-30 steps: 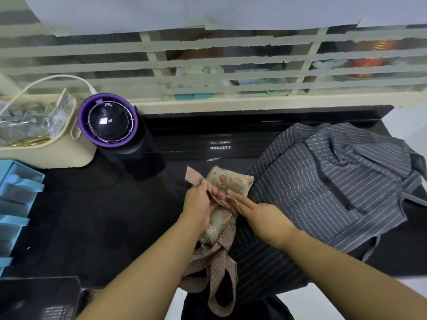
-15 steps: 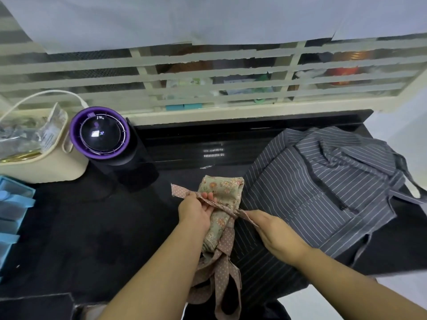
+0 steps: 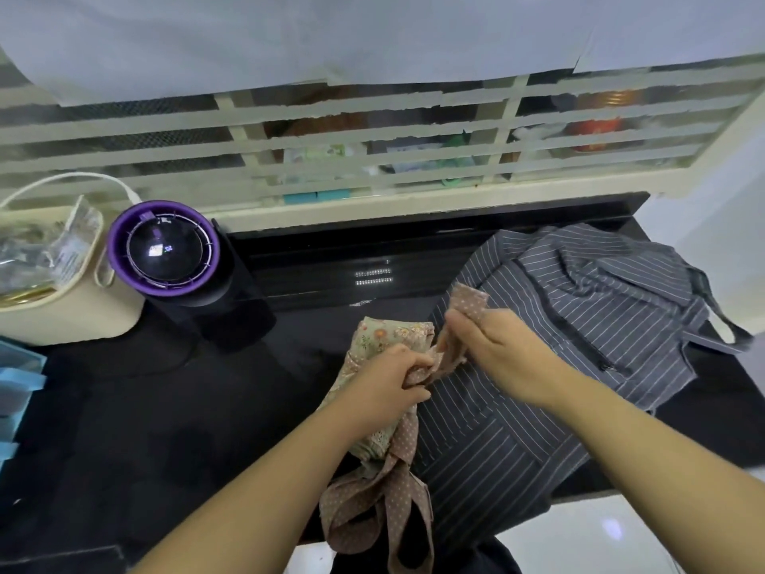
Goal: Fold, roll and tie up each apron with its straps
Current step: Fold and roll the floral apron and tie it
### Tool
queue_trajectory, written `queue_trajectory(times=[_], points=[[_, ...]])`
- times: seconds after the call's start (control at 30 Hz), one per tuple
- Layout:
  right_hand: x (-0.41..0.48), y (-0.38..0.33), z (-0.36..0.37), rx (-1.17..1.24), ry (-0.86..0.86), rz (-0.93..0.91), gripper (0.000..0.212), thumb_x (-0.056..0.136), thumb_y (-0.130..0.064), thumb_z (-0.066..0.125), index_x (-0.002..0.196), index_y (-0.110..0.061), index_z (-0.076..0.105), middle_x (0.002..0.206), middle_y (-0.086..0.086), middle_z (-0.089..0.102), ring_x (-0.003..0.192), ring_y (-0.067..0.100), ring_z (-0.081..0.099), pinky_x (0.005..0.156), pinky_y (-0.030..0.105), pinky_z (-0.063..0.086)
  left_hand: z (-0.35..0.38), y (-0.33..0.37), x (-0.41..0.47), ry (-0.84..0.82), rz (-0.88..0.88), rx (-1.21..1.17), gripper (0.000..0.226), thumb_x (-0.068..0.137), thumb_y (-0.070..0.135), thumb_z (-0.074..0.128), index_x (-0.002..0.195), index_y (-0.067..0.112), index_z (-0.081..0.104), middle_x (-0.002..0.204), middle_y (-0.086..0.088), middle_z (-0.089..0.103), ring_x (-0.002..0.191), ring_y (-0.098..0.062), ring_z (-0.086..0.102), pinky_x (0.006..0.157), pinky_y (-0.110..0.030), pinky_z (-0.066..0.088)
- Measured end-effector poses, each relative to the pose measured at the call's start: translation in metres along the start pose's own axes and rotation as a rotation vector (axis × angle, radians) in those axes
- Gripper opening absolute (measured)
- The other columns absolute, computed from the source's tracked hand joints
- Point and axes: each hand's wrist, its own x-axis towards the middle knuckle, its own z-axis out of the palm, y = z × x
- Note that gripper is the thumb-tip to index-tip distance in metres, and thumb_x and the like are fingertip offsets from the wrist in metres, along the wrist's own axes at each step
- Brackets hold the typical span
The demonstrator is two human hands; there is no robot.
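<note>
A rolled floral apron (image 3: 383, 339) lies on the black counter (image 3: 165, 408), its brown dotted straps (image 3: 372, 503) hanging off the front edge. My left hand (image 3: 393, 379) presses on the roll and pinches a dotted strap at its middle. My right hand (image 3: 501, 345) grips the other end of that dotted strap (image 3: 470, 302), lifted just right of the roll. A grey striped apron (image 3: 579, 325) lies spread and crumpled to the right, partly under my right forearm.
A black cylinder with a purple rim (image 3: 161, 250) stands at the back left. Beside it sits a cream basket (image 3: 62, 300) holding plastic bags. Blue trays (image 3: 16, 383) are at the left edge. A barred window frame (image 3: 372, 159) runs behind the counter.
My right hand has pulled the dotted strap across the roll from left to right and raised its end. My left hand stayed on the roll's middle.
</note>
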Motion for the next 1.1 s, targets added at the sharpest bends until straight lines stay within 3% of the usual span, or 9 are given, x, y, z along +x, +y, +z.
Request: queue_trajectory(times=[0.07, 0.13, 0.3, 0.37, 0.53, 0.7, 0.9, 1.0, 1.1], points=[[0.016, -0.015, 0.003, 0.019, -0.115, 0.010, 0.049, 0.103, -0.033, 0.034, 0.080, -0.008, 0.069, 0.067, 0.003, 0.068, 0.057, 0.012, 0.059, 0.060, 0.025, 0.049, 0.000, 0.003, 0.001, 0.021, 0.028, 0.017, 0.007, 0.093, 0.025, 0.060, 0.094, 0.018, 0.062, 0.093, 0.007, 0.053, 0.087, -0.011, 0.053, 0.076, -0.022, 0.044], [0.032, -0.019, 0.008, 0.166, -0.113, 0.035, 0.047, 0.102, -0.035, 0.034, 0.086, -0.007, 0.068, 0.081, 0.011, 0.070, 0.065, 0.012, 0.062, 0.066, 0.021, 0.051, -0.001, 0.004, 0.001, 0.018, -0.025, -0.061, 0.022, 0.098, 0.026, 0.051, 0.077, 0.021, 0.056, 0.080, 0.007, 0.057, 0.075, -0.009, 0.055, 0.064, -0.017, 0.042], [0.020, 0.028, 0.017, 0.242, -0.081, 0.269, 0.025, 0.100, -0.027, 0.044, 0.124, -0.022, 0.048, 0.110, -0.008, 0.062, 0.058, 0.015, 0.059, 0.056, 0.024, 0.048, -0.007, 0.006, 0.002, 0.006, -0.216, -0.203, 0.032, 0.101, 0.036, 0.041, 0.085, 0.018, 0.063, 0.077, 0.010, 0.061, 0.072, -0.004, 0.054, 0.068, -0.020, 0.042], [0.008, 0.042, 0.032, 0.193, -0.193, 0.288, 0.028, 0.093, -0.012, 0.055, 0.119, -0.021, 0.048, 0.111, -0.007, 0.059, 0.064, 0.011, 0.062, 0.056, 0.019, 0.049, -0.007, 0.006, 0.004, 0.013, -0.209, -0.223, 0.030, 0.101, 0.033, 0.041, 0.088, 0.016, 0.062, 0.080, 0.008, 0.063, 0.074, -0.004, 0.057, 0.072, -0.024, 0.045], [0.002, 0.054, 0.053, 0.238, -0.047, 0.215, 0.017, 0.088, -0.008, 0.066, 0.096, -0.017, 0.054, 0.090, -0.002, 0.064, 0.077, 0.002, 0.062, 0.074, 0.022, 0.055, -0.007, 0.000, 0.009, 0.061, -0.221, -0.152, 0.029, 0.100, 0.036, 0.043, 0.093, 0.014, 0.061, 0.090, 0.000, 0.065, 0.084, -0.014, 0.062, 0.080, -0.035, 0.051], [-0.008, 0.064, 0.040, 0.095, 0.054, 0.196, 0.009, 0.089, -0.016, 0.065, 0.091, -0.012, 0.057, 0.071, 0.005, 0.064, 0.058, 0.001, 0.056, 0.055, 0.022, 0.047, -0.007, -0.007, 0.009, 0.132, -0.243, -0.125, 0.034, 0.101, 0.037, 0.038, 0.082, 0.014, 0.054, 0.080, 0.000, 0.058, 0.073, -0.013, 0.053, 0.068, -0.031, 0.044], [-0.019, 0.072, 0.043, -0.028, -0.011, 0.166, 0.025, 0.089, -0.025, 0.065, 0.109, -0.033, 0.052, 0.089, -0.008, 0.064, 0.069, 0.001, 0.057, 0.065, 0.015, 0.047, -0.009, -0.006, 0.013, 0.123, -0.227, -0.095, 0.031, 0.101, 0.035, 0.042, 0.084, 0.012, 0.056, 0.078, 0.001, 0.058, 0.070, -0.012, 0.052, 0.061, -0.027, 0.041], [-0.009, 0.063, 0.051, 0.028, 0.043, 0.147, 0.030, 0.084, -0.032, 0.071, 0.106, -0.027, 0.051, 0.099, -0.013, 0.064, 0.076, -0.002, 0.059, 0.071, 0.016, 0.050, -0.009, -0.004, 0.013, 0.128, -0.209, -0.066, 0.030, 0.099, 0.034, 0.047, 0.077, 0.015, 0.053, 0.069, 0.005, 0.052, 0.060, -0.008, 0.045, 0.054, -0.024, 0.033], [0.000, 0.055, 0.057, 0.163, 0.096, 0.171, 0.024, 0.081, -0.025, 0.074, 0.090, -0.019, 0.053, 0.082, -0.002, 0.064, 0.062, -0.001, 0.051, 0.063, 0.021, 0.050, -0.007, -0.002, 0.014, 0.123, -0.219, -0.036, 0.032, 0.098, 0.036, 0.049, 0.070, 0.019, 0.048, 0.065, 0.006, 0.048, 0.057, -0.008, 0.042, 0.054, -0.024, 0.032]])
